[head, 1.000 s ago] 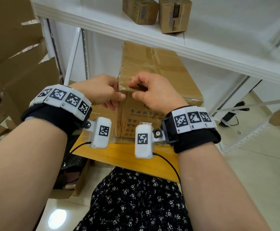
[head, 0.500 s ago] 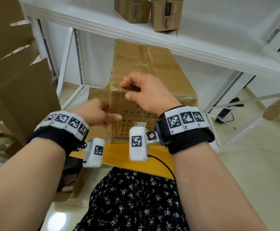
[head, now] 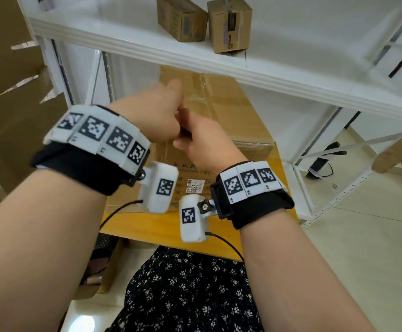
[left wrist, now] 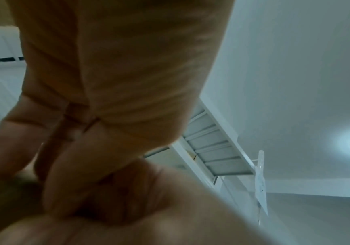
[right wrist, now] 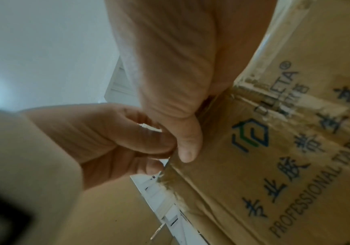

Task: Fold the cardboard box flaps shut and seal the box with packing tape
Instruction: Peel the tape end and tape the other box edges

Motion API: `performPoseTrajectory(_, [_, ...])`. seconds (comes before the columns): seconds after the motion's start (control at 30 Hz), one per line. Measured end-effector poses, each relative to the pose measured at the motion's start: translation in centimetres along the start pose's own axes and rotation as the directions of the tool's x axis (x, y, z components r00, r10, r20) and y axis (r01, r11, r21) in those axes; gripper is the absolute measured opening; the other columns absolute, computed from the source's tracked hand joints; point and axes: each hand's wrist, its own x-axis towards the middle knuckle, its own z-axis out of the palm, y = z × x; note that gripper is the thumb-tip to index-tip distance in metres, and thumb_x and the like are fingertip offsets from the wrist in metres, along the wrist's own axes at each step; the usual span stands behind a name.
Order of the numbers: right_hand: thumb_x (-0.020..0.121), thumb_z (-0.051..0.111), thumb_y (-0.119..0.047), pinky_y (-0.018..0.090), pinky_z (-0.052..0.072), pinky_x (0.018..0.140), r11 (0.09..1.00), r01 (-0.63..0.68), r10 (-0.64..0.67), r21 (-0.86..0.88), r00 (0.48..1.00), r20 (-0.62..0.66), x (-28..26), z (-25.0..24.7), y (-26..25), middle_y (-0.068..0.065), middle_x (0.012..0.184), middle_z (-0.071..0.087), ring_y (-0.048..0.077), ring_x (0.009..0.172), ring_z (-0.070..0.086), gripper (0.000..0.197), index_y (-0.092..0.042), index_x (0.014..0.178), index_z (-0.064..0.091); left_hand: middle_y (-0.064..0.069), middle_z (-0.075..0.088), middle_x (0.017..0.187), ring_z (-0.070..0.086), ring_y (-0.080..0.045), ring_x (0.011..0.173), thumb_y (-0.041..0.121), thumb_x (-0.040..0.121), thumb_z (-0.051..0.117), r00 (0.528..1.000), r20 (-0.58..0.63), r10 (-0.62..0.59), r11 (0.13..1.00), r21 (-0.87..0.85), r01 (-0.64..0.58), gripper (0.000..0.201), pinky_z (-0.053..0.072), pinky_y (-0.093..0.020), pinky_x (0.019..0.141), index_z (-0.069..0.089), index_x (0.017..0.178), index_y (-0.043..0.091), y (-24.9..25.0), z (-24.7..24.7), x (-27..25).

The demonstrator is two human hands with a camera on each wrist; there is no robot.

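While both forearms reach forward over the wooden table (head: 152, 227), the hands meet at the near top edge of the cardboard box (head: 238, 116) standing on it. The right hand (head: 204, 144) has its fingers curled, thumb lying against the box's printed front. The left hand (head: 156, 116) is curled, its fingers (right wrist: 140, 140) pinching something thin at that edge, perhaps tape; I cannot tell. Beyond, two small boxes (head: 204, 20) sit on a white shelf (head: 290, 75).
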Motion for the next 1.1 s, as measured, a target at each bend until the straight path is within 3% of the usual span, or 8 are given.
performPoseTrajectory(0.1, [0.092, 0.068, -0.019, 0.032, 0.046, 0.096, 0.997, 0.01, -0.012, -0.081, 1.0, -0.017, -0.7, -0.5, 0.5, 0.001, 0.128, 0.066, 0.023, 0.117, 0.06, 0.046, -0.023, 0.136, 0.056, -0.005, 0.053, 0.102, 0.059, -0.023, 0.086, 0.011, 0.08, 0.064, 0.999, 0.027, -0.04, 0.997, -0.067, 0.042, 0.037, 0.055, -0.044, 0.077, 0.043, 0.109, 0.019, -0.3, 1.6, 0.1])
performPoseTrajectory(0.3, [0.091, 0.07, -0.033, 0.045, 0.042, 0.112, 0.988, -0.133, 0.127, -0.072, 0.988, -0.093, -2.6, -3.4, 3.1, -0.01, 0.131, 0.065, 0.015, 0.123, 0.057, 0.041, -0.032, 0.131, 0.061, -0.001, 0.048, 0.11, 0.054, -0.023, 0.098, 0.01, 0.083, 0.067, 0.994, 0.045, -0.103, 0.995, 0.012, 0.103, 0.033, 0.046, -0.036, 0.08, 0.048, 0.107, 0.024, -0.2, 2.2, 0.3])
performPoseTrajectory(0.43, [0.087, 0.075, -0.037, 0.047, 0.04, 0.113, 0.973, -0.228, 0.222, -0.026, 0.964, -0.143, -3.8, -5.3, 5.8, -0.011, 0.135, 0.062, 0.014, 0.125, 0.056, 0.056, -0.036, 0.138, 0.054, -0.003, 0.048, 0.111, 0.054, -0.025, 0.097, 0.011, 0.084, 0.065, 0.994, 0.05, -0.1, 0.993, 0.075, 0.096, 0.03, 0.048, -0.039, 0.082, 0.049, 0.106, 0.023, 1.0, 2.2, 0.7])
performPoseTrajectory(0.63, [0.089, 0.073, -0.031, 0.022, 0.041, 0.092, 0.983, -0.182, 0.181, -0.001, 0.976, -0.125, -3.7, -5.0, 6.9, -0.007, 0.128, 0.067, 0.003, 0.104, 0.052, 0.045, -0.03, 0.133, 0.061, 0.001, 0.046, 0.121, 0.049, -0.02, 0.11, 0.035, 0.075, 0.079, 0.996, 0.028, 0.087, 0.996, 0.002, -0.088, 0.046, 0.047, -0.042, 0.097, 0.051, 0.111, 0.03, 4.4, 4.1, 1.5])
performPoseTrajectory(0.77, [0.088, 0.075, -0.029, 0.028, 0.044, 0.101, 0.971, -0.237, 0.24, 0.036, 0.957, -0.161, -4.2, -6.0, 9.0, -0.008, 0.128, 0.067, 0.009, 0.113, 0.058, 0.045, -0.032, 0.131, 0.064, 0.003, 0.048, 0.118, 0.051, -0.018, 0.107, 0.025, 0.078, 0.077, 0.997, 0.006, 0.082, 0.997, -0.01, -0.082, 0.035, 0.048, -0.04, 0.095, 0.053, 0.103, 0.034, 4.3, 4.3, 1.7])
performPoseTrajectory(0.9, [0.088, 0.076, -0.025, 0.021, 0.038, 0.093, 0.964, -0.249, 0.263, 0.094, 0.946, -0.19, -4.7, -6.4, 10.3, -0.009, 0.123, 0.068, 0.006, 0.106, 0.056, 0.04, -0.032, 0.126, 0.068, -0.005, 0.05, 0.12, 0.05, -0.025, 0.109, 0.017, 0.082, 0.07, 0.999, 0.002, 0.048, 0.992, 0.119, -0.048, 0.032, 0.047, -0.044, 0.096, 0.054, 0.109, 0.024, 5.2, 3.9, 2.1])
performPoseTrajectory(1.03, [0.083, 0.08, -0.023, 0.022, 0.042, 0.089, 0.969, -0.201, 0.229, 0.143, 0.949, -0.218, -4.0, -5.8, 9.9, -0.01, 0.113, 0.072, 0.006, 0.1, 0.06, 0.035, -0.029, 0.117, 0.073, -0.005, 0.043, 0.125, 0.042, -0.027, 0.119, 0.037, 0.078, 0.076, 0.991, 0.027, 0.132, 0.986, 0.104, -0.134, 0.05, 0.04, -0.044, 0.1, 0.051, 0.119, 0.024, 8.3, 4.7, 2.7])
performPoseTrajectory(1.1, [0.084, 0.077, -0.018, 0.027, 0.049, 0.094, 0.95, -0.145, 0.213, 0.277, 0.948, -0.235, -4.0, -5.4, 10.3, -0.009, 0.108, 0.074, 0.007, 0.102, 0.066, 0.027, -0.029, 0.108, 0.074, -0.005, 0.044, 0.122, 0.043, -0.028, 0.117, 0.035, 0.078, 0.076, 0.983, 0.026, 0.182, 0.983, 0.032, -0.183, 0.048, 0.041, -0.042, 0.097, 0.048, 0.116, 0.022, 8.9, 5.4, 3.1])
